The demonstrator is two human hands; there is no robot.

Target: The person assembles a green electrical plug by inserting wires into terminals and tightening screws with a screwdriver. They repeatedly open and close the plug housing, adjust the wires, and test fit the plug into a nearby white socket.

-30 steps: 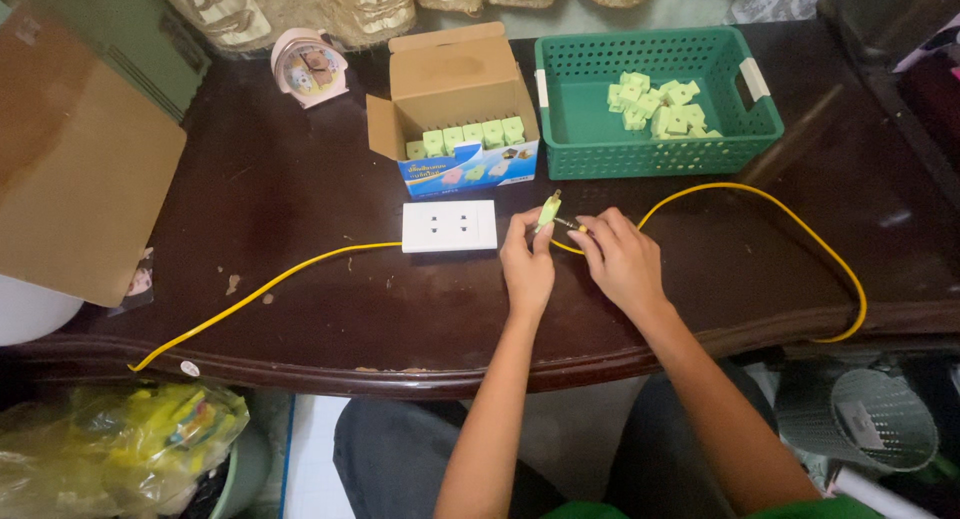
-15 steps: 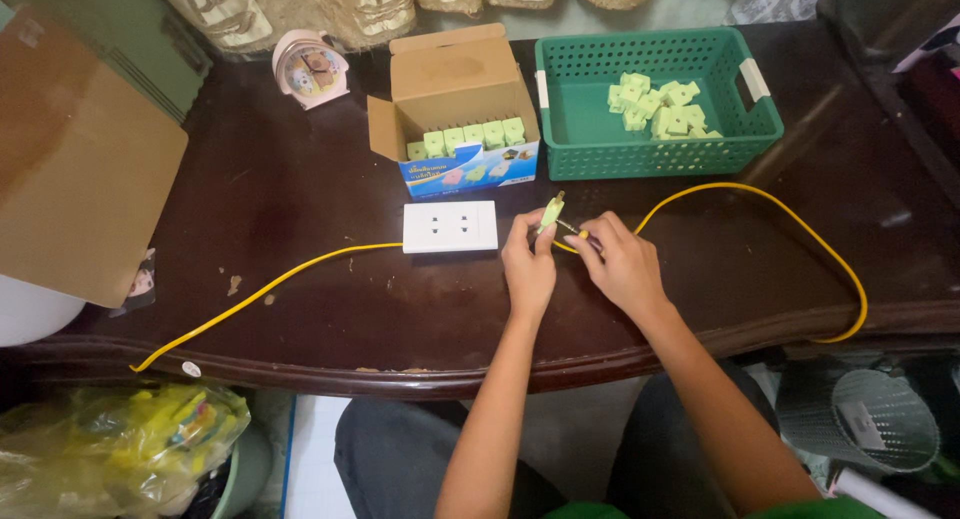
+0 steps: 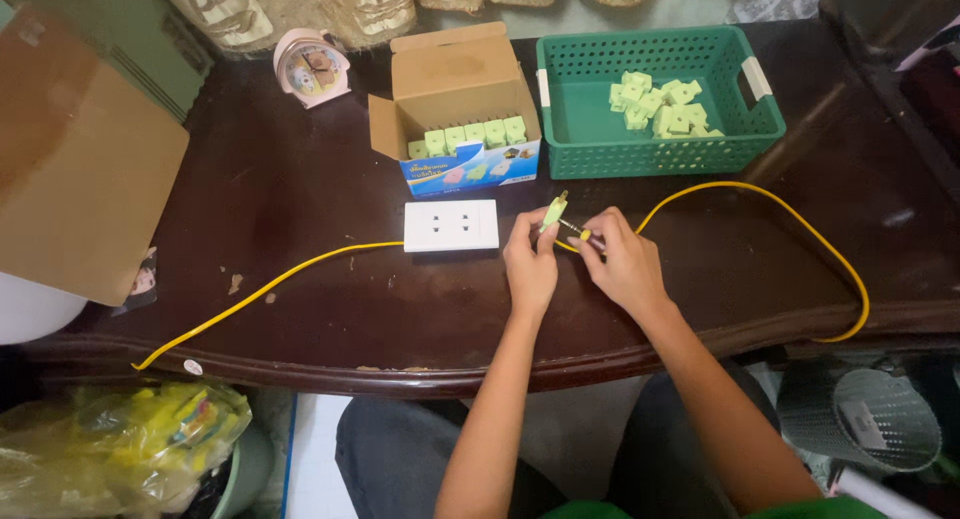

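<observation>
Both hands met mid-table: left hand (image 3: 531,262) pinched a green plug (image 3: 553,213), right hand (image 3: 622,263) gripped a screwdriver (image 3: 578,230), beside the white socket plate (image 3: 451,226).

Two bare forearms, no sleeves, left hand (image 3: 530,269), right hand (image 3: 625,269), dark trousers, green garment edge at the bottom
</observation>
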